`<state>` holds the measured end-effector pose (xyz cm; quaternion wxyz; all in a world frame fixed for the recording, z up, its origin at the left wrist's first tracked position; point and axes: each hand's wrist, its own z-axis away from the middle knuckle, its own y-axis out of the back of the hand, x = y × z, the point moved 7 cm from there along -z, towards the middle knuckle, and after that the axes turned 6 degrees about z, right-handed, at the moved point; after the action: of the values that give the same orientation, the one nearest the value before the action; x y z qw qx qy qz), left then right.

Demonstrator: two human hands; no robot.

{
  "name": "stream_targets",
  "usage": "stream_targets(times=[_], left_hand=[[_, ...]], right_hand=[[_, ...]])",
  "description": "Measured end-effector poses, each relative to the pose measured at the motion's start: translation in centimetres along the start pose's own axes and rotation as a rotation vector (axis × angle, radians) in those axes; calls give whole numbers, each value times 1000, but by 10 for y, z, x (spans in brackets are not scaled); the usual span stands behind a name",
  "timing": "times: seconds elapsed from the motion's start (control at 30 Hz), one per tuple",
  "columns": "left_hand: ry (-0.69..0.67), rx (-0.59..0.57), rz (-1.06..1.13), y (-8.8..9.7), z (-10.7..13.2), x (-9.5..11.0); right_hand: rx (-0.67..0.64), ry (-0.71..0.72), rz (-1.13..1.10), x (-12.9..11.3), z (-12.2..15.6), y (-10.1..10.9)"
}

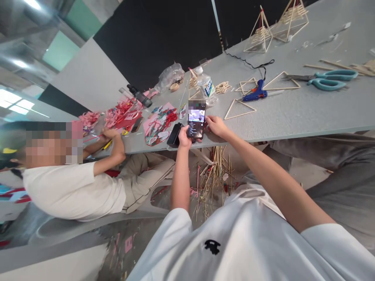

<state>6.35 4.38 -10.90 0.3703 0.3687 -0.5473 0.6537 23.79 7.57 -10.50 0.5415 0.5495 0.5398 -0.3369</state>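
Observation:
A lit smartphone [196,121] is held upright over the table's near edge. My left hand [185,137] is closed around its lower left side. At the phone's right edge, my right hand [216,125] has curled fingers that appear to grip it; the fingertips are partly hidden. A black case [175,134] lies just left of my left hand. Behind the phone stands a clear plastic bottle [206,86] with a blue and green label. To the right are a stick triangle [240,109] and a blue glue gun [258,92].
Teal-handled scissors [328,79] lie at the right, near loose sticks [348,68]. Stick pyramids [260,37] stand at the back. Red and pink cut pieces [161,121] cover the left part. A seated person [73,191] works there. Sticks [216,171] rise below the table edge.

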Motion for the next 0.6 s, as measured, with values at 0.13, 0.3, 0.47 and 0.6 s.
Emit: stream_targets(times=[0.13,0.3,0.47,0.6], left_hand=[[6,29,-18,0,1,0],[-16,19,-16,-1,0,1],[-53,-16,-57,-2,-3,3],[-59,-29,-82,-1,-6,2]], right_hand=[[22,-5,8,2,-1,1],[43,12,64,1,-1,3],[111,30,149,-1,-3,7],[112,45,219,-1,-5,6]])
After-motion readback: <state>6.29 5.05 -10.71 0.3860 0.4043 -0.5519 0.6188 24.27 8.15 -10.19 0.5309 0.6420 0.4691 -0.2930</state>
